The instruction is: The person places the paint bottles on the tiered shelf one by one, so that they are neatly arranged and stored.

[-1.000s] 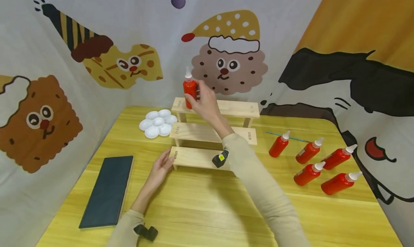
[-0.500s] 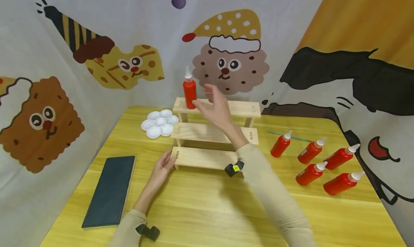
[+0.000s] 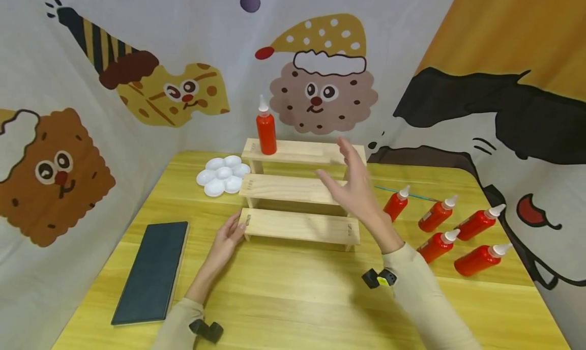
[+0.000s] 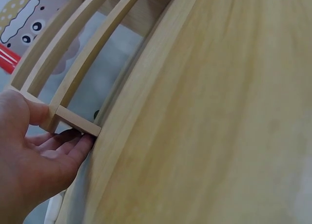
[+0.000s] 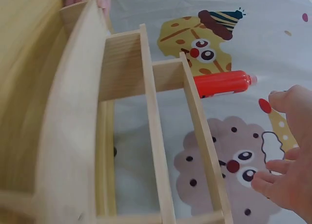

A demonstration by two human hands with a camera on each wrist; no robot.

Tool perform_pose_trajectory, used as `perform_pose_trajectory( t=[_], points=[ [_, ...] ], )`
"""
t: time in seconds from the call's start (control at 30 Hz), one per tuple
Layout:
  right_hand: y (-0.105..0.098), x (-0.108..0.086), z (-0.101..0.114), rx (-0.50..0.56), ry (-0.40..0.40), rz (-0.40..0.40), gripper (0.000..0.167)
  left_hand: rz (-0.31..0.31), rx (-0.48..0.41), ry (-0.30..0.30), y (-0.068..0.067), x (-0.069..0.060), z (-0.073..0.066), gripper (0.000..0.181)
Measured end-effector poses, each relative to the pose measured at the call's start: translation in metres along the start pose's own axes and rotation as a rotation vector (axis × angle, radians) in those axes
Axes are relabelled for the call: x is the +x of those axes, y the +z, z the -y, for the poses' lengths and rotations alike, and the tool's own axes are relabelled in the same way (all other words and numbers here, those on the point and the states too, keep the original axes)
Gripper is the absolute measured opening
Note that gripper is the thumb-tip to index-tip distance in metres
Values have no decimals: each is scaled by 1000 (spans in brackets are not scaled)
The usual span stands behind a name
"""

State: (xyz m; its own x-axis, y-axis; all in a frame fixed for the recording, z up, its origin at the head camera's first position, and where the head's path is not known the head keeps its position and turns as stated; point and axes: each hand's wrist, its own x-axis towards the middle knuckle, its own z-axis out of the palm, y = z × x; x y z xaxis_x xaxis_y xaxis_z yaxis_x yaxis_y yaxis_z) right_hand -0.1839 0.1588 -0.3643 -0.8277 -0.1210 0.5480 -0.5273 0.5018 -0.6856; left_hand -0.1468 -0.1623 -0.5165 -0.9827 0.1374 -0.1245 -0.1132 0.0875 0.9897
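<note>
A three-step wooden rack (image 3: 299, 227) stands on the table. On the left end of its top step, a red bottle with a white nozzle (image 3: 266, 133) stands upright. My left hand (image 3: 227, 238) grips the left end of the lowest step; in the left wrist view, the thumb of that hand (image 4: 36, 156) lies on the wood and the fingers are under it. My right hand (image 3: 359, 190), fingers spread and holding nothing, hovers over the rack's right side. The right wrist view shows the same bottle (image 5: 222, 84) apart from the right hand (image 5: 292, 156).
Several red bottles (image 3: 478, 261) lie or lean at the right of the table, with a thin blue brush (image 3: 423, 197) behind them. A white flower-shaped palette (image 3: 224, 173) sits left of the rack, and a dark flat board (image 3: 151, 273) lies at the front left.
My right hand has let go of the bottle on the top step and moved right and toward the front. The left hand keeps its grip on the rack.
</note>
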Motion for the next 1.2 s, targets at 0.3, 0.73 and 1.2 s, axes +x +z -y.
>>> perform_pose_trajectory(
  t=[0.3, 0.73, 1.2],
  points=[
    [-32, -52, -6, -149, -51, -95, 93, 1, -10, 1, -1, 1, 1, 58],
    [-66, -115, -21, -354, -210, -334, 90, -19, 6, 4, 1, -2, 0, 58],
    [-102, -175, -41, -356, 95, -613, 80, -8, 9, 21, 2, -1, -1, 58]
  ],
)
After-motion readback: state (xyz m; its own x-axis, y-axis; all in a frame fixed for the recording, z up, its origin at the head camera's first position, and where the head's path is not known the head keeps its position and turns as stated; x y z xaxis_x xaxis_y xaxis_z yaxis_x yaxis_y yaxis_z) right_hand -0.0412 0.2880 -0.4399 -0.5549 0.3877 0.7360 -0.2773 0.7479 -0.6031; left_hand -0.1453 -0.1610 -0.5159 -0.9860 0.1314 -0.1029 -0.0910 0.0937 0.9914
